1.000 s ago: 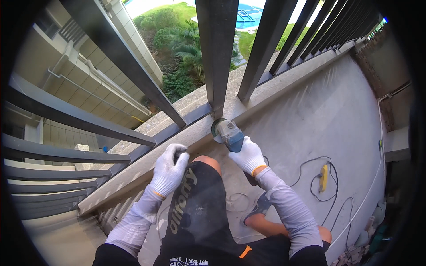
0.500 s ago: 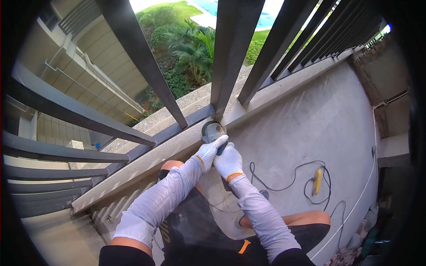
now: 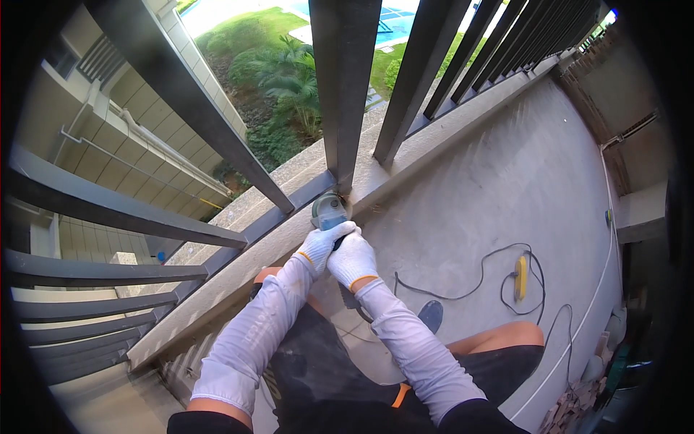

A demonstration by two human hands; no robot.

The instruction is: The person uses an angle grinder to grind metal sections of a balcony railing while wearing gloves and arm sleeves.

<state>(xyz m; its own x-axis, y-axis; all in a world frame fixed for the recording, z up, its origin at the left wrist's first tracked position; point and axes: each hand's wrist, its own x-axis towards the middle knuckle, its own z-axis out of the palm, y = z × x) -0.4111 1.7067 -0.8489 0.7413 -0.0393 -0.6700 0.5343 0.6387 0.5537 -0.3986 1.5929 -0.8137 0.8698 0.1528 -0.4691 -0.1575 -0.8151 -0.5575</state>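
Both my white-gloved hands are wrapped round an angle grinder. My left hand grips it near the front, just behind the head. Slightly lower and to the right, my right hand closes round the body, hiding most of it. The grinder's disc and guard are at the foot of a dark metal railing post, where the post meets the low concrete curb. Whether the disc touches the metal I cannot tell. A cord hangs from the tool's rear below my right hand.
Dark railing bars run along the left and far side, with garden and pool beyond. On the grey floor lie a black cable and a yellow power strip. Rubble is heaped at the lower right.
The view has shifted slightly, so the hands and grinder appear a little further left. The grinder stays at the post's foot, its head turned a little. Both hands keep their grip.
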